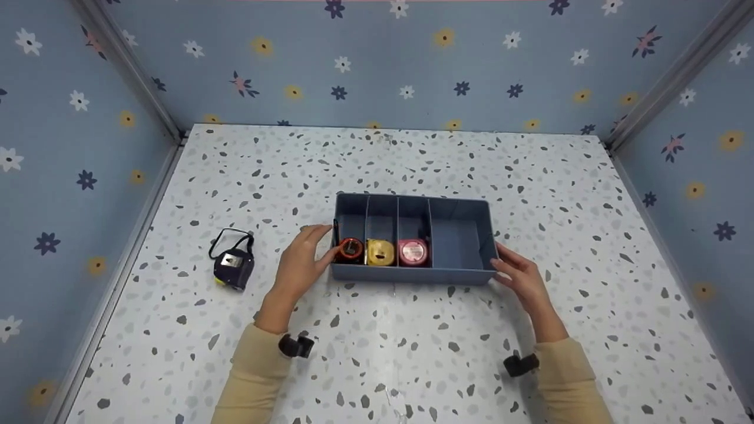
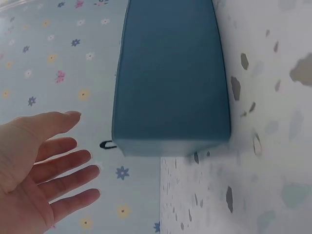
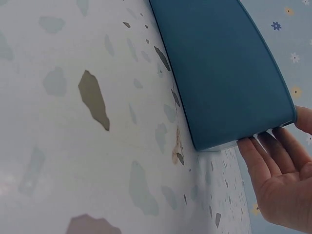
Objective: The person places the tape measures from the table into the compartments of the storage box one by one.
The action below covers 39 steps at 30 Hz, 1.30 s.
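A blue-grey divided box [image 1: 412, 275] sits on the speckled table, its long side toward me. Three tape measures occupy its left compartments: an orange-and-black one [image 1: 351, 249], a yellow one [image 1: 380, 252] and a pink one [image 1: 413, 252]. A black strap loop [image 2: 107, 145] pokes past the rim at the left end. My left hand [image 1: 299, 259] is beside that end, and in the left wrist view its fingers are spread with nothing in them. At the right end, my right hand [image 3: 285, 178] holds the box, fingers against the end wall and thumb at the rim.
A dark tape measure [image 1: 234, 268] with yellow at its lower edge and a black wrist strap lies on the table, left of the left hand. The box's widest compartment [image 1: 456, 241] is at the right. Flower-patterned panels [image 1: 377, 65] rise around the table.
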Available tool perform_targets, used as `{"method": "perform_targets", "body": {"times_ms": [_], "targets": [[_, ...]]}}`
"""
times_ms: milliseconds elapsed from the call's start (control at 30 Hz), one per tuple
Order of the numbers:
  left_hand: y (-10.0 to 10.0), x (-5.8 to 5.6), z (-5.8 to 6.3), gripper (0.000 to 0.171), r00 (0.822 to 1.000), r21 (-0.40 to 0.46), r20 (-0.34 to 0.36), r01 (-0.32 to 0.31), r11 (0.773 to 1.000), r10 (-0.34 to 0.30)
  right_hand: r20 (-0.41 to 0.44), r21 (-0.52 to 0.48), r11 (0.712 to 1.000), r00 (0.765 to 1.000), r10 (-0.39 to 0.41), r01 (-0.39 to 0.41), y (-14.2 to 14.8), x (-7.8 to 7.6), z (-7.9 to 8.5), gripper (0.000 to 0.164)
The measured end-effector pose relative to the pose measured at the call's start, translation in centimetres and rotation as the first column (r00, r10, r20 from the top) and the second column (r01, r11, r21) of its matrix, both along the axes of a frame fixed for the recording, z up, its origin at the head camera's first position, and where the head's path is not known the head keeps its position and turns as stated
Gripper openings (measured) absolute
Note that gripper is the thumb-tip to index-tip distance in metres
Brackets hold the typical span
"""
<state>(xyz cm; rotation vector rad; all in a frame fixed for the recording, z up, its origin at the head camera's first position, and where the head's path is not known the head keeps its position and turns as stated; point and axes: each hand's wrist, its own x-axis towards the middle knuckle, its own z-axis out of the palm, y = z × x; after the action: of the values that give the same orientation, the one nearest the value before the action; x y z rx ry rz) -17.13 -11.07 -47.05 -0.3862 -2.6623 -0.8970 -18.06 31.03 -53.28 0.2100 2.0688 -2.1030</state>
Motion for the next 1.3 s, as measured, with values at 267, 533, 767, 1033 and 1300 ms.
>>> {"method": "perform_targets", "body": {"times_ms": [267, 533, 767, 1033, 1300], "targets": [[-2.2, 0.6, -0.9, 0.049, 0.996, 0.008, 0.087, -0.034, 0.999, 0.033, 0.083, 0.033, 0.999, 0.996, -0.028, 0.025, -1.3, 0.6, 2.5, 0.065], [-4.4, 1.0, -2.1, 0.054, 0.992, 0.009, 0.115, -0.062, 0.998, 0.061, -0.017, -0.032, 0.999, 1.0, 0.003, -0.004, -0.2, 0.4, 0.6, 0.055], [-6.3, 1.2, -3.4, 0.056, 0.985, -0.001, 0.124, -0.124, 0.992, 0.123, 0.054, 0.035, 0.999, 0.998, -0.024, 0.022, -1.4, 0.8, 2.6, 0.067], [-8.4, 1.3, -4.4, 0.061, 0.969, -0.039, 0.149, -0.193, 0.98, 0.196, 0.091, 0.02, 0.999, 0.995, -0.033, 0.031, -1.7, 0.9, 3.4, 0.062], [-10.2, 1.3, -5.0, 0.064, 0.949, -0.083, 0.171, -0.253, 0.964, 0.264, 0.083, 0.012, 0.999, 0.996, -0.031, 0.03, -1.6, 0.8, 3.1, 0.064]]}}
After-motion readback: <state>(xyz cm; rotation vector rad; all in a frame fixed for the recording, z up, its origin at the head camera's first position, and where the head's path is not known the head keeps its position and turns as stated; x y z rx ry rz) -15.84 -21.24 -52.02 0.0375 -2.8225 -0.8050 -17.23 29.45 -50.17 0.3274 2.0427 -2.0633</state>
